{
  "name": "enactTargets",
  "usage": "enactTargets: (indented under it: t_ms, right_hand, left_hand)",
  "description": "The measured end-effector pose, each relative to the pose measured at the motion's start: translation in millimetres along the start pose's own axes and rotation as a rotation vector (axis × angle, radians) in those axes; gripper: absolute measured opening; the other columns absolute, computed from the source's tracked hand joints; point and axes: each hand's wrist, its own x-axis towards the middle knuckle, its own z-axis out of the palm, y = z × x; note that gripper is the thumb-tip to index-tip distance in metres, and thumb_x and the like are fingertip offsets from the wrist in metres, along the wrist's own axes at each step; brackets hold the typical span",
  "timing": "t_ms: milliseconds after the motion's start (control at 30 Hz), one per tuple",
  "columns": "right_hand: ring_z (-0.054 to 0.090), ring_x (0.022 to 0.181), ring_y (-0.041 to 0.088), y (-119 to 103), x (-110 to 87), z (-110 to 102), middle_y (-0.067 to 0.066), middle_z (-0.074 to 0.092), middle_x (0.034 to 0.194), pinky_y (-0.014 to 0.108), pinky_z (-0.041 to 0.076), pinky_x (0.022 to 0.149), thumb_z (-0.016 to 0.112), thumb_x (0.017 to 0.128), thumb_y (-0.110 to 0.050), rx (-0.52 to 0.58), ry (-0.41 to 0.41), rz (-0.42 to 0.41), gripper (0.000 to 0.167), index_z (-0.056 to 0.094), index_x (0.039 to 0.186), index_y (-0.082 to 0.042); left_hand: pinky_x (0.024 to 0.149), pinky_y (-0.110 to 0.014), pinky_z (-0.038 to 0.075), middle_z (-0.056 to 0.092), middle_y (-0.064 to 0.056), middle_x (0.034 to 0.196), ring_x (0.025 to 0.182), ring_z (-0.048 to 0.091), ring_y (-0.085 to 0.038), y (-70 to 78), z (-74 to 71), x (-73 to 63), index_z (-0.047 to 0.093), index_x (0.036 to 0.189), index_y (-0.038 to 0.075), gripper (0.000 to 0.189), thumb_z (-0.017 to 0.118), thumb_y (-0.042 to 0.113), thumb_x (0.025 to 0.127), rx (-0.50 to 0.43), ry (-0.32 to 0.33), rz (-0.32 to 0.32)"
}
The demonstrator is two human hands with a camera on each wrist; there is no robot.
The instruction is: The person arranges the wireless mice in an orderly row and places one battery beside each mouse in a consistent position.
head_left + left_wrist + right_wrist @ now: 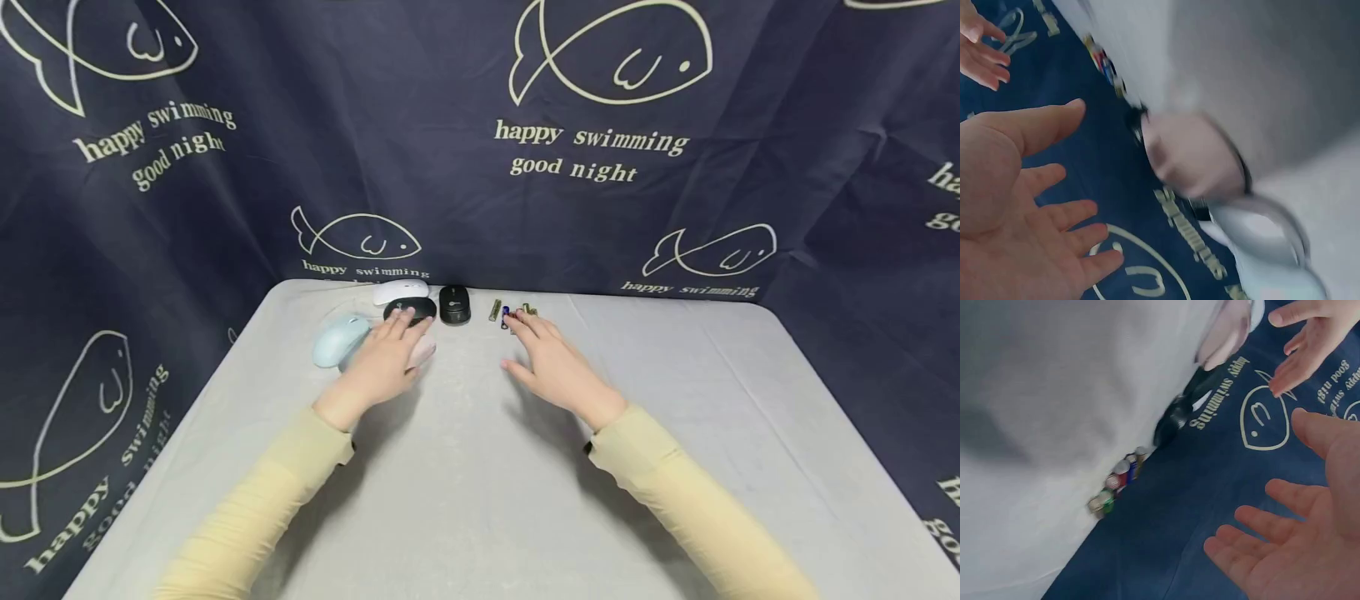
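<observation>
My left hand (381, 364) is over a cluster of computer mice, fingers extended and holding nothing. It partly covers a pale pink mouse (1194, 156) and a black mouse (408, 308). Left of it lies a light blue mouse (341, 340), with a white mouse (401, 292) behind. My right hand (557, 367), fingers spread and also holding nothing, hovers in front of several small batteries (1121, 475), hiding some in the head view. Both wrist views show the palms apart from these things. A black, upright-looking mouse (454, 306) stands between the two groups.
A pale grey cloth covers the table (465, 483). Behind and at the sides hangs a dark blue curtain (465, 167) printed with fish and lettering. The mice and batteries are near the table's back edge.
</observation>
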Motion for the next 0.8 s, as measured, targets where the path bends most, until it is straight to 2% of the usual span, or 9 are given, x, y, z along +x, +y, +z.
enactTargets:
  t_ms: [167, 367, 600, 800]
  right_hand:
    - [0.033, 0.135, 0.034, -12.4, 24.8, 4.7, 0.018, 0.036, 0.147, 0.046, 0.029, 0.110, 0.060, 0.090, -0.039, 0.016, -0.001, -0.001, 0.068, 0.035, 0.144, -0.006]
    - [0.033, 0.136, 0.034, -31.1, 51.3, 15.8, 0.016, 0.037, 0.147, 0.045, 0.027, 0.112, 0.059, 0.090, -0.041, 0.041, -0.052, 0.001, 0.070, 0.034, 0.146, -0.008]
    - [0.034, 0.136, 0.032, -52.8, 76.3, 37.7, 0.016, 0.037, 0.146, 0.041, 0.028, 0.112, 0.060, 0.089, -0.042, 0.052, -0.085, -0.007, 0.071, 0.035, 0.145, -0.006]
    - [0.032, 0.136, 0.032, -67.0, 91.8, 57.1, 0.017, 0.038, 0.146, 0.039, 0.027, 0.112, 0.061, 0.087, -0.046, 0.057, -0.113, 0.017, 0.077, 0.035, 0.144, -0.001]
  left_hand:
    - [0.109, -0.058, 0.022, 0.026, -0.027, 0.149, 0.137, 0.023, -0.045, -24.4, -13.8, 0.6, 0.029, 0.147, 0.007, 0.084, 0.074, 0.015, 0.077, -0.031, -0.011, 0.001]
    - [0.109, -0.059, 0.020, 0.020, -0.028, 0.151, 0.138, 0.019, -0.046, -43.8, -19.7, 2.1, 0.026, 0.148, 0.007, 0.094, 0.078, 0.009, 0.070, -0.094, -0.092, -0.021]
    - [0.108, -0.058, 0.025, 0.027, -0.031, 0.147, 0.134, 0.027, -0.049, -61.9, -12.1, 3.9, 0.035, 0.143, 0.001, 0.092, 0.080, 0.000, 0.063, -0.125, -0.155, -0.050]
    - [0.107, -0.060, 0.024, 0.030, -0.031, 0.145, 0.134, 0.026, -0.049, -81.0, -3.0, 9.2, 0.042, 0.139, 0.000, 0.093, 0.085, 0.003, 0.057, -0.135, -0.196, -0.075]
